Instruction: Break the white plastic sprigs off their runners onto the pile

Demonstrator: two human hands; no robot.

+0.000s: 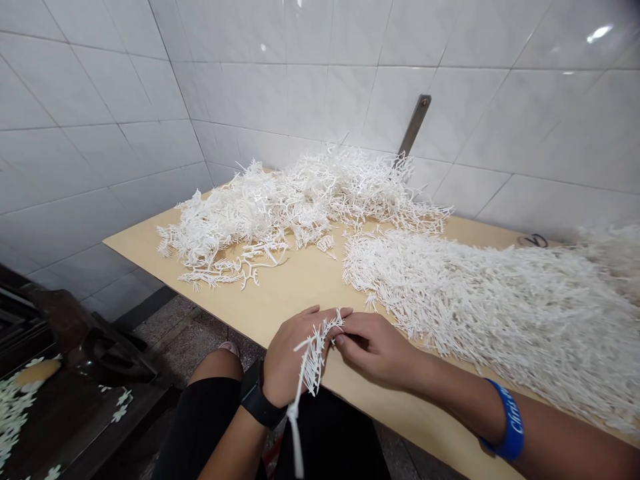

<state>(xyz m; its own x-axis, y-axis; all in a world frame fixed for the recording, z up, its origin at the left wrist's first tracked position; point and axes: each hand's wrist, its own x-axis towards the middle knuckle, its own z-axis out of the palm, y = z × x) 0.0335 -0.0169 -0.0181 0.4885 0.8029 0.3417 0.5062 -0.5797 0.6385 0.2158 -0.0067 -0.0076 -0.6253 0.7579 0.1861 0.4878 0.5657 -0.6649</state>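
A white branched plastic sprig (pixel 314 363) with many thin prongs lies across the back of my left hand (pixel 287 343), its thicker stem hanging down past the wrist. The left fingers curl inward over the board's front edge, mostly hidden. My right hand (pixel 375 343) pinches the sprig's upper end between thumb and forefinger, right against the left hand. Behind both hands, a tangled heap of white branched plastic pieces (pixel 300 193) spreads on the board. To the right lies a denser heap of small, loose white plastic pieces (pixel 475 293).
The tan board (pixel 300 287) stands against white tiled walls. A flat metal bar (pixel 416 127) rises behind the tangled heap. At the board's back right lies a dark loop (pixel 534 240). Dark furniture (pixel 75 333) with white flower-shaped pieces (pixel 17 407) stands at lower left.
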